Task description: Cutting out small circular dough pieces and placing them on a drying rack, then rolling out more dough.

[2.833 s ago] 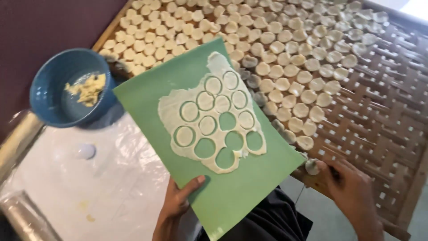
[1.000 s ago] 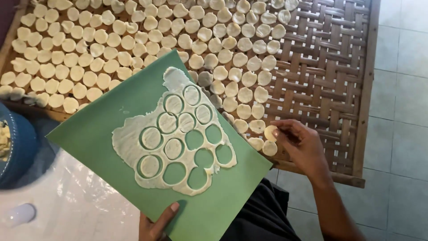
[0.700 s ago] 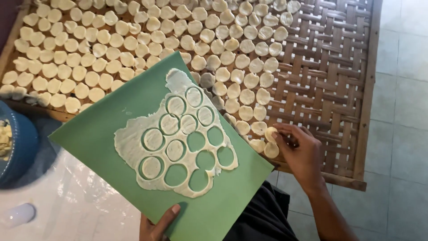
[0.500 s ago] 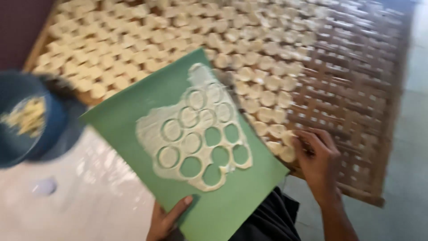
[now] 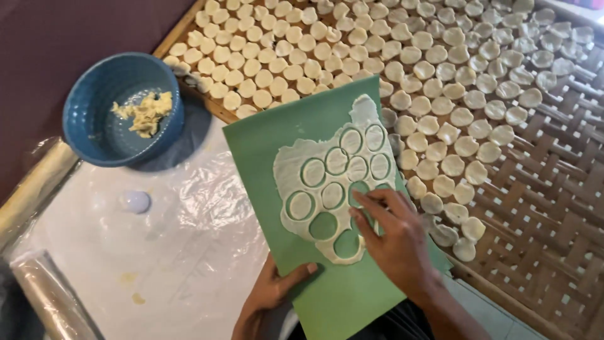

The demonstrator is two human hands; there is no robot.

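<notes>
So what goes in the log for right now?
left hand: holds green board | right hand: picking at dough sheet | blue bowl: scraps

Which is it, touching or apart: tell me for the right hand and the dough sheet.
Touching. In the head view, the right hand's fingertips press on the dough sheet on the green board.

Woven tray [image 5: 553, 189]: we see it cropped top and right. Dough sheet [image 5: 302, 164]: right hand [image 5: 396, 242] covers its lower cutouts.

Your workspace from above: plastic-covered surface beside a woven tray.
You see a clear plastic sheet [image 5: 157, 252] over the pale surface, a dark maroon wall [image 5: 69, 44] at upper left, and a woven bamboo tray [image 5: 553, 208] on the right, lit softly and evenly.
</notes>
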